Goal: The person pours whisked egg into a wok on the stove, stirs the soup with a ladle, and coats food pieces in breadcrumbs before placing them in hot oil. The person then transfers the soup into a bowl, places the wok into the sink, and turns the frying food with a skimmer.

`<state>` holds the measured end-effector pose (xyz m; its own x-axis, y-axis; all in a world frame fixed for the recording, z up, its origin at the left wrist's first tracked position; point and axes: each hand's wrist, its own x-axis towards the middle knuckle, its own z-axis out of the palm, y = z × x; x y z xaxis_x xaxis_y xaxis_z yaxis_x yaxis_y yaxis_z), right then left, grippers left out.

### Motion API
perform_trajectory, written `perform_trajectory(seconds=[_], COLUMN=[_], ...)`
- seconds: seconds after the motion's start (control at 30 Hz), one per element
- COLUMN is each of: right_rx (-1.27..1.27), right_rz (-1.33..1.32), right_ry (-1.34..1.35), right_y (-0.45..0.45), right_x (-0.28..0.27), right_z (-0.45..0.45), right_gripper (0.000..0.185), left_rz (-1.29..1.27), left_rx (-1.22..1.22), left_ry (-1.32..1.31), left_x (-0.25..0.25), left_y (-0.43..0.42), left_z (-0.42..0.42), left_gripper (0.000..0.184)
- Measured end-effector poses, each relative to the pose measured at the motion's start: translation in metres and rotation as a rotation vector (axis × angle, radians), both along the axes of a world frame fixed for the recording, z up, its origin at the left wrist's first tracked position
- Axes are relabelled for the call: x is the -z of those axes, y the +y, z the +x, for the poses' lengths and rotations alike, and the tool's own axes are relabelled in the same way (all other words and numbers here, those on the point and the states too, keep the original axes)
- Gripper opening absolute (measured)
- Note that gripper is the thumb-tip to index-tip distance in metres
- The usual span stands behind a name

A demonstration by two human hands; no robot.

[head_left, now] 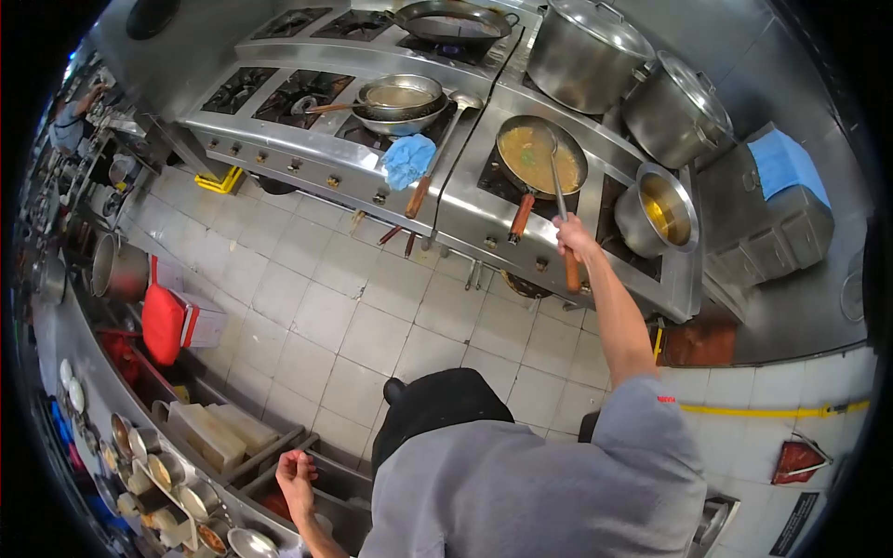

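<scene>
My right hand [578,237] is closed round the wooden handle of a long metal ladle [558,177]. The ladle's head dips into a brownish, soupy sauce [535,158] with green bits. This sauce fills a frying pan [503,172] on a burner, its wooden handle [522,219] pointing towards me, untouched. Away to the lower left, my left hand [296,474] hovers beside the prep counter with its fingers curled together. Whatever it may hold is too small to make out.
Right of the pan stands a steel pot [642,219] of yellow liquid; behind are large lidded stockpots [591,56]. A blue cloth [408,161] lies by stacked pans [400,98] on the left stove. Along the left counter are several small metal containers [198,499] and plastic tubs [205,437].
</scene>
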<state>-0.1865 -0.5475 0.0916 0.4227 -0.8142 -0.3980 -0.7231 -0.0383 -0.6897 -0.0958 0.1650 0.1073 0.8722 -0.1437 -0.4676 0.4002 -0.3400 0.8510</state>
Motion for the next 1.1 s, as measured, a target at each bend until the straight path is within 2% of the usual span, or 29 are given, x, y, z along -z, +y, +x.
perform_trajectory(seconds=[0.07,0.1,0.17,0.27,0.33,0.43,0.47,0.57,0.6,0.67,0.73,0.8,0.83,0.87,0.93,1.0,1.03,1.07,1.1], right_rx=[0.163,0.164,0.166,0.161,0.139,0.137,0.134,0.127,0.116,0.136,0.135,0.005,-0.033,-0.048,-0.053,-0.201,-0.139,-0.139,-0.032], right_rz=[0.837,0.836,1.753,1.800,1.767,1.411,1.424,1.032,1.040,0.702,0.619,0.214,0.082,0.087,-0.210,-0.548,-0.429,-0.188,0.071], right_ry=[-0.661,-0.663,-1.301,-1.402,-1.345,-1.118,-1.108,-0.872,-0.862,-0.675,-0.587,-0.364,-0.252,-0.253,0.015,-0.072,-0.191,-0.493,-0.258], right_y=[-0.013,-0.012,-0.001,0.011,0.009,0.007,0.006,0.003,0.002,-0.002,-0.003,-0.006,-0.019,-0.018,-0.014,-0.067,-0.070,-0.043,-0.020], right_x=[0.013,0.003,-0.016,-0.019,-0.016,-0.024,-0.027,-0.040,-0.042,-0.044,-0.046,-0.043,-0.027,-0.031,-0.043,0.045,0.061,0.038,0.002], right_z=[0.002,0.004,-0.007,-0.023,-0.039,-0.064,-0.071,-0.083,-0.086,-0.088,-0.084,-0.083,-0.086,-0.085,-0.069,-0.093,-0.095,-0.075,-0.061], right_gripper=[0.030,0.030,0.032,0.036,0.036,0.031,0.031,0.023,0.023,0.024,0.024,0.022,0.026,0.026,0.037,0.045,0.050,0.039,0.026], left_rz=[-0.003,-0.001,-0.007,0.011,-0.007,0.047,0.055,0.057,0.072,0.090,0.110,0.132,0.135,0.137,0.132,0.077,0.137,0.062,0.125], left_rx=[0.016,0.037,0.050,0.072,0.057,0.012,0.000,-0.063,-0.072,-0.100,-0.138,-0.187,-0.209,-0.232,-0.277,-0.319,-0.360,-0.409,-0.418], left_ry=[0.023,0.027,0.026,0.008,-0.021,-0.028,-0.026,-0.010,-0.011,-0.010,-0.019,-0.016,-0.028,-0.043,-0.048,-0.094,-0.142,-0.077,-0.138], left_x=[-0.005,-0.008,-0.005,-0.007,-0.009,-0.008,-0.008,-0.009,-0.009,-0.009,-0.009,-0.014,-0.014,-0.014,-0.012,-0.005,-0.007,-0.022,-0.012], left_y=[-0.018,-0.030,-0.050,-0.077,-0.091,-0.101,-0.103,-0.108,-0.109,-0.109,-0.105,-0.104,-0.100,-0.096,-0.087,-0.062,-0.061,-0.060,-0.046], left_z=[0.013,0.017,0.021,0.018,0.011,-0.007,-0.014,-0.037,-0.045,-0.057,-0.069,-0.078,-0.083,-0.086,-0.090,-0.098,-0.101,-0.100,-0.103], left_gripper=[0.014,0.014,0.015,0.017,0.018,0.019,0.019,0.019,0.019,0.019,0.019,0.019,0.019,0.019,0.018,0.017,0.017,0.016,0.016])
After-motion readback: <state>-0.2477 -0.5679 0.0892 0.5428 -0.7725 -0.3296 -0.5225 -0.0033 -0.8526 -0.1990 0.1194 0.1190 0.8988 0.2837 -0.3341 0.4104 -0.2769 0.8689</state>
